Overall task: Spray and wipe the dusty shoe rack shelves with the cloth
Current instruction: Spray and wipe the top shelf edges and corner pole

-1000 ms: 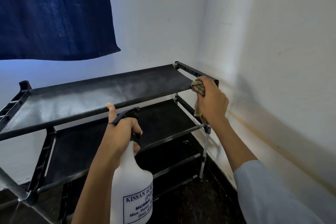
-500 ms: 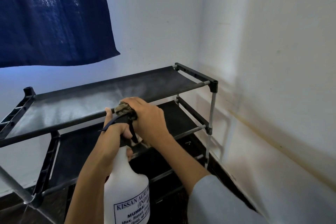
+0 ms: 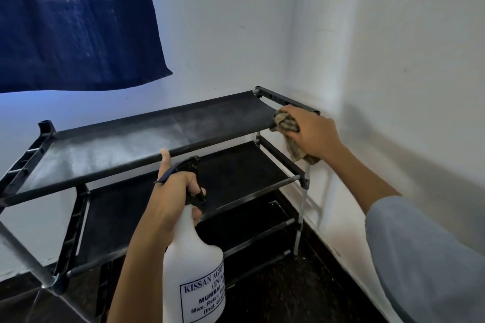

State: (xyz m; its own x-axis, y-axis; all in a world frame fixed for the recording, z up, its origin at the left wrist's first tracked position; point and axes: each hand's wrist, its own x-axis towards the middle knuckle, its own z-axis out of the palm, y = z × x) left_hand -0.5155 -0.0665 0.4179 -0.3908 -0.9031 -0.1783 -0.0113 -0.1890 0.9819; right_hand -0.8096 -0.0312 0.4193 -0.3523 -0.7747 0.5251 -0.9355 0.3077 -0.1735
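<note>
At the right end of the shoe rack's top shelf [image 3: 147,139], the right hand [image 3: 312,134] presses a bunched, brownish cloth [image 3: 284,122] onto the black fabric, right beside the rack's end bar. Its fingers are curled over the cloth and clench it, and a loose tail of the cloth hangs below the hand, over the edge of that shelf and in front of the rack's right front post. A pale grey sleeve [image 3: 420,257] covers the right arm from the forearm back.

In front of the shoe rack [image 3: 278,181], near the middle of its front rail, the left hand [image 3: 175,196] holds a white spray bottle [image 3: 194,270] upright by the neck. The fingers wrap the neck and lie on the black trigger, while the thumb sticks up and touches or nearly touches the top shelf's front rail; which of the two cannot be told. The dark nozzle points toward the rack. A label with blue print, reading in part "KISSAN AGRI" and "MUMBAI", faces the camera on the bottle's lower body.

The top shelf shows a greyish, dusty-looking haze across its left and middle stretch, and looks darker near the cloth. Below it, the rack has further black shelves on dark rails and silver posts. The rack stands in a corner of white walls [image 3: 393,60] on a dark floor [image 3: 288,291]. Above the rack's left half hangs a dark blue curtain [image 3: 73,21].
</note>
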